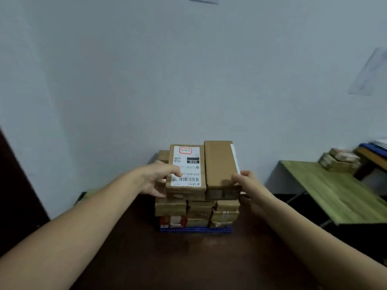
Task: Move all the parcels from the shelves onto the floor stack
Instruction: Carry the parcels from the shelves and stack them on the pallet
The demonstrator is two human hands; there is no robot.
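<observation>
A stack of brown cardboard parcels (196, 212) stands on a blue plastic base (195, 229) on the dark floor by the wall. Two long parcels lie side by side on top. The left one (186, 191) bears a white shipping label, and my left hand (157, 178) grips its left side with the thumb on the label. The plain right parcel (218, 164) is held at its near right corner by my right hand (246, 183). Both parcels sit level with the top of the stack; whether they rest on it I cannot tell.
A low green-topped folding table (335, 191) stands to the right, with a few more taped parcels (339, 161) at its far end. A grey wall (188, 80) rises right behind the stack. A dark door or panel (16, 195) edges the left side.
</observation>
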